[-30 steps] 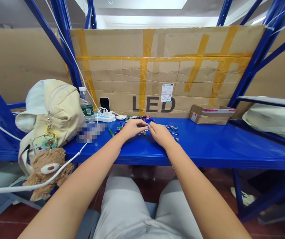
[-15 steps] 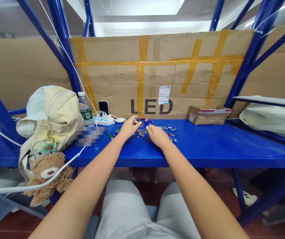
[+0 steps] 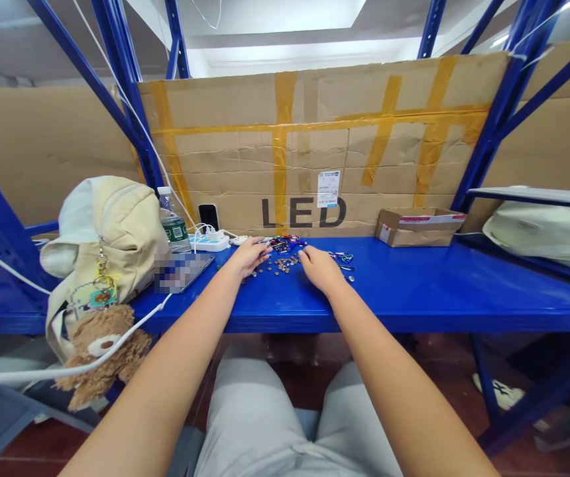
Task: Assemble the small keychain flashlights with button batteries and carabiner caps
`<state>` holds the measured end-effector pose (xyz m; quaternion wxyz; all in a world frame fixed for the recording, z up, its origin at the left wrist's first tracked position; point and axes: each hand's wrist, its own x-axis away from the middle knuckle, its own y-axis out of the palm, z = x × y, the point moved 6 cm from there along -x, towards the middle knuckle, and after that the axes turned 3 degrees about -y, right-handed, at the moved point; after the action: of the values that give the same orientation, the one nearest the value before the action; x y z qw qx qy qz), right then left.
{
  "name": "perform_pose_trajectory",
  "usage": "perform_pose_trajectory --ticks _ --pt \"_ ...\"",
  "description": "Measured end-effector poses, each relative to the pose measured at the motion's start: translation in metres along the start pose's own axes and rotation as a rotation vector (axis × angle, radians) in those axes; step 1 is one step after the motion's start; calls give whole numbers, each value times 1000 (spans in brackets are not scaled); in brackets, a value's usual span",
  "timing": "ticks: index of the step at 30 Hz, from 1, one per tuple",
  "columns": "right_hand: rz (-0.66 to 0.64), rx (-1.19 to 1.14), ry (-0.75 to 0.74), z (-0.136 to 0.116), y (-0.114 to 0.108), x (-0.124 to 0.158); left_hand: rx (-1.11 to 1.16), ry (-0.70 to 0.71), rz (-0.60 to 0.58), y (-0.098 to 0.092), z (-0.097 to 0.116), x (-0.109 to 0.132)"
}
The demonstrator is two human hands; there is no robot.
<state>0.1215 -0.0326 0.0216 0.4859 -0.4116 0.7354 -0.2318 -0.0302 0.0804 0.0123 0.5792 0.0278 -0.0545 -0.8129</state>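
My left hand [image 3: 252, 256] is over the left side of the small pieces on the blue table, palm turned inward and fingers apart, with nothing plainly held. My right hand [image 3: 319, 266] is closed just right of the pile. Its thumb and fingers are pressed together, and whatever they may hold is hidden. Between the hands lie several small brass-coloured bits [image 3: 285, 265]. Behind them is a heap of shiny coloured metal pieces [image 3: 287, 243], red, blue and dark. Beside my right hand lie several clips that look like carabiners [image 3: 343, 257].
On the blue table [image 3: 414, 285], a power strip [image 3: 210, 242], water bottle [image 3: 174, 225], blurred flat device [image 3: 190, 271] and cream bag [image 3: 116, 232] stand left. An open cardboard box [image 3: 419, 228] sits at back right. A taped cardboard sheet [image 3: 245, 159] stands behind. A white cable [image 3: 91, 366] crosses front left.
My left hand has drawn back to the left from the coloured pieces, baring more of the brass-coloured bits. My right hand has shifted slightly right and stays closed.
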Motion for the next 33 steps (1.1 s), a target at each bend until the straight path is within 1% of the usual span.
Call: perform_pose_trajectory --ticks 4,6,8,10,12,14,16,19,23,26,29,33 --pt "163 -111 76 13 -19 0 -89 54 -90 6 3 4" --pt "227 -138 111 27 -31 3 -120 68 -106 6 2 3" --pt "251 -81 135 46 -44 5 -160 70 -101 6 0 1" --pt "214 47 124 67 -53 7 -206 73 -113 6 -2 -1" --pt "96 153 86 86 -55 7 -234 82 -143 8 -3 0" --pt "-53 165 45 101 -51 8 -235 92 -162 10 -2 2" --pt "-125 151 27 110 -47 10 -236 85 -156 10 -1 5" --pt "-131 185 37 116 -43 9 -265 69 -159 11 -1 8" --pt "-186 284 63 122 -36 8 -313 77 -192 15 0 10" --pt "-182 319 65 123 -35 8 -365 75 -198 16 0 12" --pt "-130 272 66 120 -38 8 -387 97 -216 17 -1 12" --pt "1 102 89 112 -44 8 -383 146 -262 21 -3 10"
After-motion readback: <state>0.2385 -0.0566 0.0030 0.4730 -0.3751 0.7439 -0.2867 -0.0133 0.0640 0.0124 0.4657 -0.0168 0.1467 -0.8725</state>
